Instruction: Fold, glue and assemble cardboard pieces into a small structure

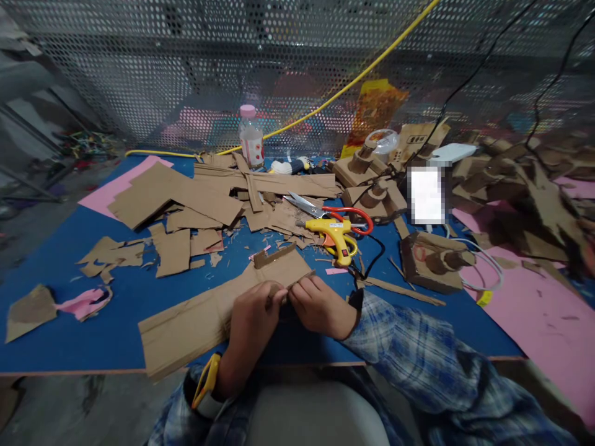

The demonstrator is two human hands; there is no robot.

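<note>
Left of fingers: blue table, open room; cardboard corner just over front edge. Cardboard's long axis runs lower left to upper right, folded flap end pointing away, beyond fingers. Left hand, right hand: fingers narrow, pinching cardboard's right side. Glue gun near, beyond right fingers; box farther right.

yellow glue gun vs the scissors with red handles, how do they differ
Colour: the glue gun is mostly yellow with an orange trigger, while the scissors have silver blades and red handles.
Shape: the glue gun has a grip angled off its body; the scissors are long, with loop handles.
Place: the glue gun lies nearer the person than the scissors' blades.
Shared: both point roughly left, and neither is being held.
</note>
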